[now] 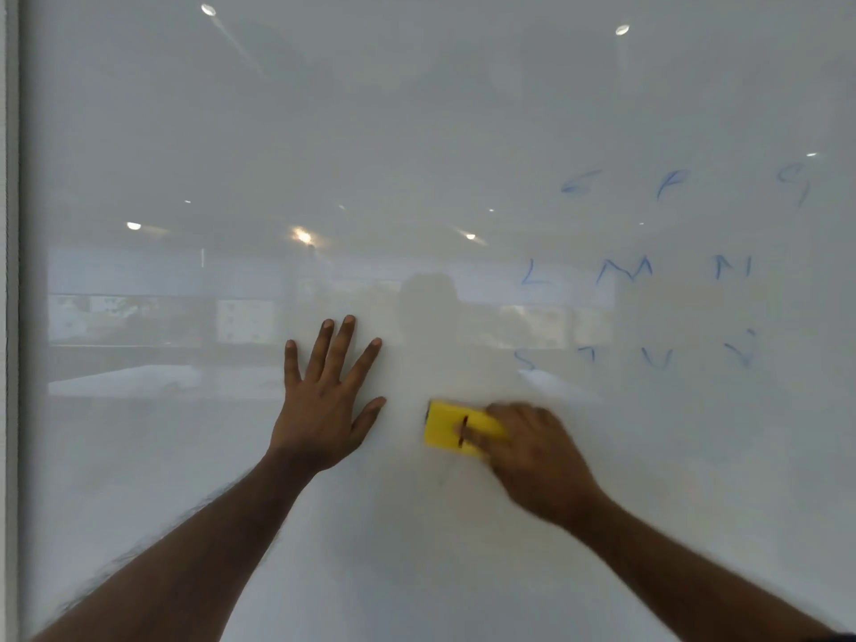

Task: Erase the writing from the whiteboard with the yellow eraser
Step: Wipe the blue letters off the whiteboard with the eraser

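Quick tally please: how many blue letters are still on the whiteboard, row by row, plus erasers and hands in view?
Top row letters: 3
Middle row letters: 3
Bottom row letters: 4, partly smeared
Yellow eraser: 1, in right hand
Hands: 2, left hand flat on whiteboard
Total: 13

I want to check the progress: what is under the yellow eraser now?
The yellow eraser, held by the right hand, lies flat on the whiteboard. The board beneath it is covered, so any writing there cannot be seen. Around it the surface looks clean.
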`<state>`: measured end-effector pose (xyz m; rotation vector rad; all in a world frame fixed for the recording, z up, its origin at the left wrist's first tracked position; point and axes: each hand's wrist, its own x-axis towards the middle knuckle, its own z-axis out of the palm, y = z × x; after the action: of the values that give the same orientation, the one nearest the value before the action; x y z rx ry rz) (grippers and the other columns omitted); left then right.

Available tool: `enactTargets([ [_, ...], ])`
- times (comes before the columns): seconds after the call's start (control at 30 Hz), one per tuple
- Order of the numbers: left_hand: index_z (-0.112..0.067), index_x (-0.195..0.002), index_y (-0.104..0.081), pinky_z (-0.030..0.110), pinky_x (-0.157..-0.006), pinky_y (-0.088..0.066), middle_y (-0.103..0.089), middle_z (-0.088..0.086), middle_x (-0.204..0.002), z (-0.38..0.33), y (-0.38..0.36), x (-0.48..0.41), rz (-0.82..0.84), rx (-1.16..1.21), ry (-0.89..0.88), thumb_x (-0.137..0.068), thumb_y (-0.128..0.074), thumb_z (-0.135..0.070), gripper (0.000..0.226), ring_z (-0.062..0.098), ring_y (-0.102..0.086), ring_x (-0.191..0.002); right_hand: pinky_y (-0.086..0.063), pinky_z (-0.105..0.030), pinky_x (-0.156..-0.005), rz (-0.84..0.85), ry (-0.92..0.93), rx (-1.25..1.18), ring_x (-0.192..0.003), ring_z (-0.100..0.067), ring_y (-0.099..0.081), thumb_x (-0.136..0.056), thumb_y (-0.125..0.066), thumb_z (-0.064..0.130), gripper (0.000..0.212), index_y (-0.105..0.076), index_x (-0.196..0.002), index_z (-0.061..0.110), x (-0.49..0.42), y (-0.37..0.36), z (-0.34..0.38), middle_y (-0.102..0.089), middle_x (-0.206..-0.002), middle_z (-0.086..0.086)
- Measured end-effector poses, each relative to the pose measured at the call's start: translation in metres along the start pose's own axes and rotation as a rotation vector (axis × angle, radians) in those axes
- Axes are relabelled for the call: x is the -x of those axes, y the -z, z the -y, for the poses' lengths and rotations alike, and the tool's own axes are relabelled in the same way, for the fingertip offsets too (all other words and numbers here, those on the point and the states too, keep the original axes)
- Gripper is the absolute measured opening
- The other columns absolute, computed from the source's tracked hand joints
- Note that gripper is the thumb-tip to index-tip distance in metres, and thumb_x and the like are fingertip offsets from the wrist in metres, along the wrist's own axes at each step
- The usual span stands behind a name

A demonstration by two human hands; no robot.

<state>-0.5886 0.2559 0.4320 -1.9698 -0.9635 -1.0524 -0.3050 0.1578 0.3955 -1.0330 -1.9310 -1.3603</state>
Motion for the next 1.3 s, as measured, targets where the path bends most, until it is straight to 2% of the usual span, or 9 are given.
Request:
enactTargets([
  [0.17, -0.021, -0.158, -0.015, 0.069, -0.115, -0.008, 0.0, 0.013, -0.167, -0.011, -0.008, 0.017, 0.019, -0.013, 0.019, -0.095, -0.038, -0.057, 0.076, 0.033, 0.002, -0.153, -0.044, -0.038, -0.072, -0.121, -0.328, -0.022, -0.092, -0.034, -0.05, -0.082, -0.065, 0.028, 0.055, -0.051, -0.135, 0.026, -0.01, 0.009, -0.021, -0.055, -0.115, -0.014],
  [0.33, -0.018, -0.158, -0.016, 0.069, -0.115, -0.008, -0.001, 0.014, -0.167, -0.012, -0.011, 0.024, 0.021, -0.037, 0.021, -0.095, -0.037, -0.058, 0.078, 0.034, 0.0, -0.153, -0.046, -0.04, -0.072, -0.02, -0.036, -0.108, -0.086, -0.035, -0.054, -0.083, -0.065, 0.018, 0.052, -0.051, -0.132, 0.027, 0.039, -0.027, 0.04, -0.059, -0.109, -0.015],
  [0.47, -0.02, -0.158, -0.015, 0.068, -0.116, -0.008, -0.001, 0.013, -0.167, -0.014, -0.01, 0.024, 0.03, -0.031, 0.019, -0.094, -0.037, -0.06, 0.078, 0.033, 0.001, -0.153, -0.044, -0.039, -0.073, 0.064, 0.13, -0.073, -0.087, -0.032, -0.054, -0.085, -0.062, 0.016, 0.051, -0.05, -0.133, 0.029, 0.046, -0.02, 0.019, -0.059, -0.111, -0.014],
  [0.7, -0.018, -0.158, -0.016, 0.069, -0.115, -0.009, -0.002, 0.014, -0.167, -0.017, -0.011, 0.025, 0.025, -0.036, 0.027, -0.094, -0.036, -0.058, 0.078, 0.034, 0.0, -0.153, -0.046, -0.041, -0.078, -0.172, -0.363, -0.009, -0.095, -0.036, -0.05, -0.082, -0.066, 0.024, 0.055, -0.052, -0.135, 0.025, 0.005, 0.016, -0.042, -0.054, -0.116, -0.016],
  [0.83, -0.016, -0.157, -0.019, 0.069, -0.115, -0.009, -0.004, 0.015, -0.167, -0.018, -0.011, 0.024, 0.018, -0.017, 0.022, -0.094, -0.037, -0.057, 0.078, 0.034, -0.002, -0.153, -0.046, -0.039, -0.073, -0.029, -0.085, -0.048, -0.09, -0.035, -0.055, -0.082, -0.065, 0.022, 0.052, -0.052, -0.132, 0.026, 0.038, -0.008, 0.003, -0.057, -0.111, -0.015],
  [0.97, -0.017, -0.158, -0.017, 0.069, -0.115, -0.009, -0.003, 0.014, -0.167, -0.016, -0.011, 0.024, 0.023, -0.012, 0.023, -0.094, -0.036, -0.058, 0.078, 0.034, -0.001, -0.153, -0.05, -0.039, -0.07, 0.004, 0.046, 0.036, -0.085, -0.035, -0.057, -0.077, -0.066, 0.016, 0.057, -0.051, -0.13, 0.03, 0.005, 0.012, -0.033, -0.061, -0.111, -0.016],
  [1.17, -0.019, -0.157, -0.021, 0.07, -0.114, -0.011, -0.005, 0.013, -0.167, -0.014, -0.015, 0.024, 0.003, 0.025, 0.035, -0.092, -0.038, -0.059, 0.078, 0.033, -0.003, -0.153, -0.052, -0.042, -0.061, -0.209, -0.572, 0.101, -0.092, -0.036, -0.05, -0.079, -0.07, 0.023, 0.057, -0.052, -0.132, 0.028, -0.08, 0.069, -0.12, -0.053, -0.113, -0.014],
  [1.23, -0.021, -0.156, -0.025, 0.069, -0.115, -0.011, -0.009, 0.013, -0.167, -0.014, -0.015, 0.023, -0.008, 0.036, 0.049, -0.091, -0.039, -0.059, 0.077, 0.032, -0.006, -0.153, -0.053, -0.04, -0.063, -0.185, -0.47, 0.082, -0.091, -0.035, -0.052, -0.077, -0.068, 0.028, 0.058, -0.05, -0.132, 0.03, -0.077, 0.062, -0.103, -0.054, -0.114, -0.014],
  [1.3, -0.021, -0.155, -0.029, 0.068, -0.115, -0.011, -0.012, 0.012, -0.166, -0.013, -0.014, 0.019, -0.025, 0.042, 0.044, -0.09, -0.04, -0.06, 0.076, 0.032, -0.009, -0.153, -0.052, -0.038, -0.065, -0.07, -0.205, 0.062, -0.088, -0.034, -0.055, -0.074, -0.07, 0.029, 0.061, -0.047, -0.13, 0.03, -0.062, 0.049, -0.081, -0.056, -0.113, -0.013],
])
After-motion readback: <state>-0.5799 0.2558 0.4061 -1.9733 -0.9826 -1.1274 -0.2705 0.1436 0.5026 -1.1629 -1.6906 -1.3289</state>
